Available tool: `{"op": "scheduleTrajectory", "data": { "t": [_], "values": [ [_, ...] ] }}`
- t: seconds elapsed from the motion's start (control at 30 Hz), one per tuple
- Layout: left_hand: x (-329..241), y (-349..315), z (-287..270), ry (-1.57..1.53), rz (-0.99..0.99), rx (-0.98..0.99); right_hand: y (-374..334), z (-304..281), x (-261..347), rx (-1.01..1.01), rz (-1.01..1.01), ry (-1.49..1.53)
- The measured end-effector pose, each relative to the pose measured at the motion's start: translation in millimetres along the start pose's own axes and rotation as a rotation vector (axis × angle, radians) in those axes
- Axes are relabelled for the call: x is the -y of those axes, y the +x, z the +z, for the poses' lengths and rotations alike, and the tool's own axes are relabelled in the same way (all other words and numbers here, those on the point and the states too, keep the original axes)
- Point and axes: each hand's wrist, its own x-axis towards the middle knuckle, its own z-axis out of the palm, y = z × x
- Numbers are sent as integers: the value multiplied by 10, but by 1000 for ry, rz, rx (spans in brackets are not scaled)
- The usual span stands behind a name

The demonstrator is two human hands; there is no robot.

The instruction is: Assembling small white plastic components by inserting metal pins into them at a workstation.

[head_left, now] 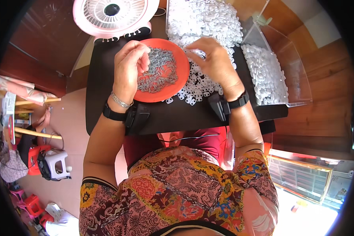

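Observation:
My left hand (131, 59) is closed with curled fingers above the left side of a round red plate (181, 67). Whatever those fingers hold, if anything, is hidden. A heap of small grey metal nails (159, 65) covers much of the plate. My right hand (214, 61) hovers past the plate's right edge, over loose small white plastic clips (202, 84) with holes in them. Its thumb and forefinger are bent toward each other with a gap between, and nothing shows in that gap. Each wrist wears a black strapped device.
A pink and white fan (116, 15) stands at the back left of the dark table (106, 86). Big piles of white clips fill a clear bin (204, 19) at the back and another clear tray (265, 74) at the right. Another person (21, 153) sits far left.

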Motion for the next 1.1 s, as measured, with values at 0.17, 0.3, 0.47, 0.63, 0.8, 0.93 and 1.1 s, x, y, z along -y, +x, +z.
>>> {"op": "scheduleTrajectory", "data": {
  "t": [0.17, 0.3, 0.47, 0.63, 0.8, 0.93, 1.1],
  "values": [
    [14, 5, 5, -21, -31, 0, -76, 109, 103, 174, -84, -140],
    [11, -4, 22, -19, -68, 27, -125, -18, -148, 159, 39, -421],
    [38, -19, 49, 15, -113, 69, -124, -45, -260, 346, 202, -437],
    [48, -9, 64, 39, -133, 98, -137, -58, -261, 296, 175, -478],
    [52, -19, 48, 62, -145, 94, -112, -177, -167, 391, 173, -76],
    [83, -6, 51, 68, -143, 105, -120, -166, 11, 534, 101, 40],
    [109, 11, 51, 118, -170, 116, -145, -120, -88, 539, 82, -67]
  ]
}}
